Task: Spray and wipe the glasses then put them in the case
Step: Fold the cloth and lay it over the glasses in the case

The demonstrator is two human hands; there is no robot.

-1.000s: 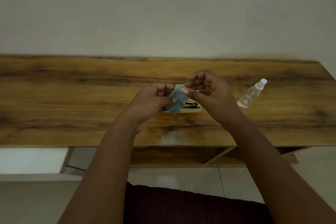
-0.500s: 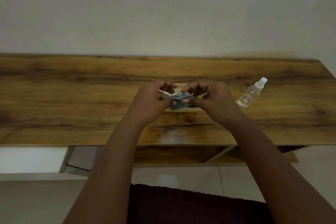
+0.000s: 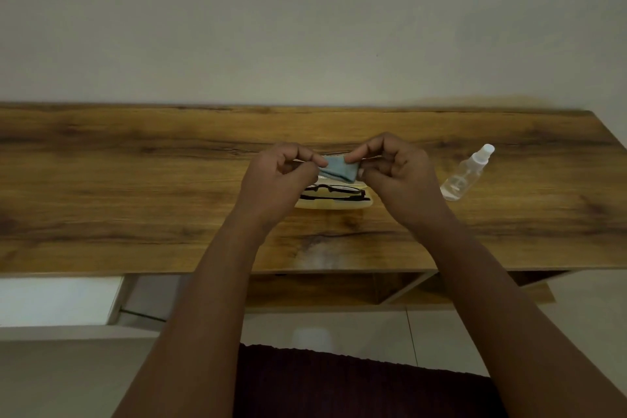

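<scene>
I have the cloth [image 3: 339,170] pinched between left hand [image 3: 278,180] and right hand [image 3: 397,176] at frame centre, probably folding it to stow. The glasses [image 3: 334,194] already lie in the open case [image 3: 334,206] on the tabletop [image 3: 135,180]; the spray [image 3: 466,176] lies to the right.

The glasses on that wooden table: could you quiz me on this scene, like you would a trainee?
1. True or false: the glasses already lie in the open case.
2. What do the left hand and right hand pinch between them? A) spray bottle B) blue cloth C) case lid
3. Fill in: the spray bottle lies on the table to the person's ____.

Key: 1 true; 2 B, the blue cloth; 3 right.
</scene>
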